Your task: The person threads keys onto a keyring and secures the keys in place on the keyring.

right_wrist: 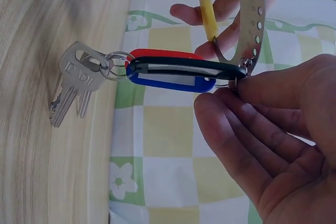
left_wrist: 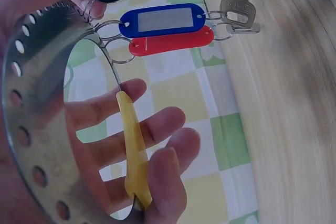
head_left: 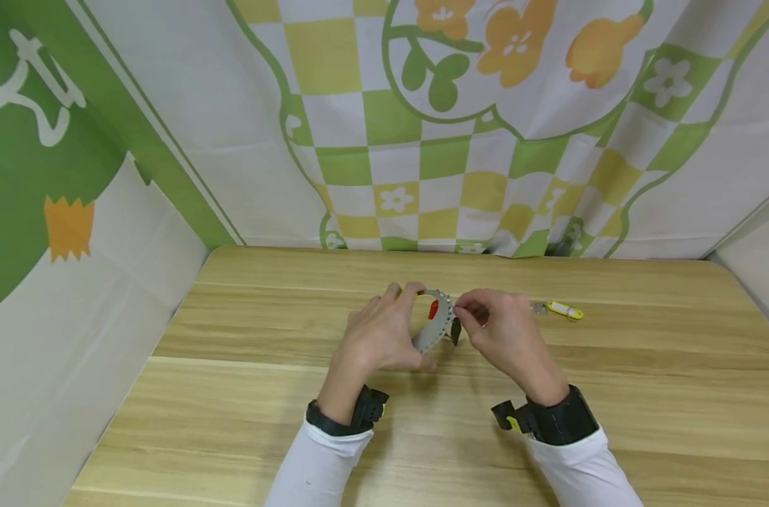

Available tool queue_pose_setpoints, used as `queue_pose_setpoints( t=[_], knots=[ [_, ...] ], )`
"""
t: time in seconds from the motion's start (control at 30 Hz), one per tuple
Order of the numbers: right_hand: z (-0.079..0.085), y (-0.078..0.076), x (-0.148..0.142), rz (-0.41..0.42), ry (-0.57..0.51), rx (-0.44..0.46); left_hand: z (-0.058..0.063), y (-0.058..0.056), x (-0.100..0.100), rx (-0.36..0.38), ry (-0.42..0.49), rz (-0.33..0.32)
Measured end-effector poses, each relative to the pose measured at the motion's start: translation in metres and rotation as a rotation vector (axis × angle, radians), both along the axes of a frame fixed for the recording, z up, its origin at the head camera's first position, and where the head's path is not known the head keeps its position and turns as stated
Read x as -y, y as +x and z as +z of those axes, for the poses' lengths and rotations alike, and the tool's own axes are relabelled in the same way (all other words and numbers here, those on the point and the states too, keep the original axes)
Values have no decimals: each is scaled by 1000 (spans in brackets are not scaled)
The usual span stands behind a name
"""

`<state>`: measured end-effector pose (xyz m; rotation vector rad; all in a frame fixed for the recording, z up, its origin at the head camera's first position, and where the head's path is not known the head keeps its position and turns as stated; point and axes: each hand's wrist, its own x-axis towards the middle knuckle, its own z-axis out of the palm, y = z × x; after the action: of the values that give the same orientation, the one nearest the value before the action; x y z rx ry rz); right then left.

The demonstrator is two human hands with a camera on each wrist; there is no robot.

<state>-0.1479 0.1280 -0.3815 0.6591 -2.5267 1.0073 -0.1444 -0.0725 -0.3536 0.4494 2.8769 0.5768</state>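
Note:
My left hand (head_left: 377,332) holds a large metal key ring (left_wrist: 31,124), a curved flat band with a row of holes along its edge and a yellow grip section (left_wrist: 135,145). Fingers pass behind that grip in the left wrist view. A blue key tag (left_wrist: 163,19) and a red key tag (left_wrist: 172,42) hang from the band by small split rings. My right hand (head_left: 508,334) pinches the small ring of a black key tag (right_wrist: 184,68) against the band's edge; whether it passes through a hole cannot be told. Silver keys (right_wrist: 80,74) dangle from the tags' far ends.
A yellow key tag (head_left: 565,310) with a metal ring and a key lies on the wooden table (head_left: 663,394), right of my right hand. A checked, flowered curtain (head_left: 448,190) hangs along the table's back edge. Another patterned cloth (head_left: 137,267) hangs at the left.

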Motion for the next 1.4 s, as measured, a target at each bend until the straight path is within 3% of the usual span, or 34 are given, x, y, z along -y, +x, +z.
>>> queue_pose_setpoints(
  t=[0.33,0.7,1.4],
  knots=[
    [1,0,0,-2,5,16,-1,0,0,-12,5,20],
    [0,1,1,-5,13,53,0,0,-1,4,-47,20],
    [1,2,2,14,11,37,-2,-2,0,9,-51,24]
  ],
)
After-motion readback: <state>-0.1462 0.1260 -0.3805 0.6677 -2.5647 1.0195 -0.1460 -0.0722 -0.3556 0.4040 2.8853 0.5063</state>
